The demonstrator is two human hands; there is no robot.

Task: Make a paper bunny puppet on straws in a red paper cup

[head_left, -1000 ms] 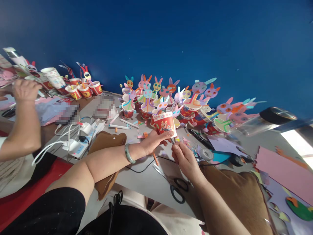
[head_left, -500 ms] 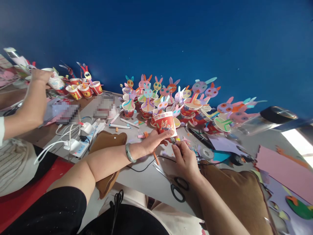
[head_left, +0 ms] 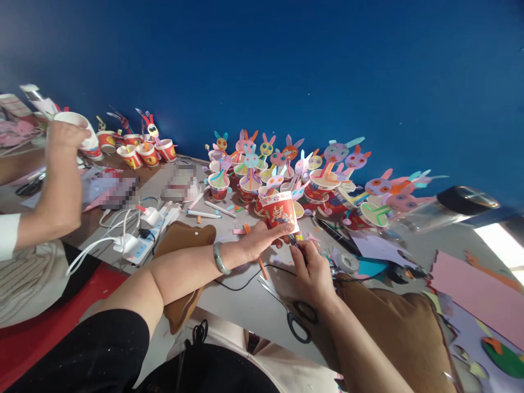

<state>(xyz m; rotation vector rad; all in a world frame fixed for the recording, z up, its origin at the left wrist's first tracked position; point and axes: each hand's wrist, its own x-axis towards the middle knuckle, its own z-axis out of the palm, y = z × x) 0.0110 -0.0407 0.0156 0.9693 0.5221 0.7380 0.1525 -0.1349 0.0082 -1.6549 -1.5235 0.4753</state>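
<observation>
My left hand [head_left: 262, 238], with a jade-coloured bangle on the wrist, grips a red paper cup [head_left: 281, 212] with a white rim and a printed figure. The cup is tilted, its lower edge toward my right hand. Just below the cup, my right hand [head_left: 313, 267] is closed on a small, thin thing with a greyish tip, too small to name. Black-handled scissors [head_left: 300, 326] lie on the table beneath my right hand. An orange strip [head_left: 262, 268] lies beside my left hand.
Several decorated cups with paper rabbit heads [head_left: 250, 159] stand by the blue wall. A clear bottle [head_left: 417, 214] lies right. Brown cushions [head_left: 388, 316], pink paper [head_left: 475, 289] and a power strip [head_left: 158, 232] flank my arms. At left, a co-worker's hand [head_left: 67, 134] holds a white cup [head_left: 84, 131].
My hands and the red cup keep nearly the same pose, while the view shifts slightly. The co-worker's cup at left has moved and turned, its opening now showing more.
</observation>
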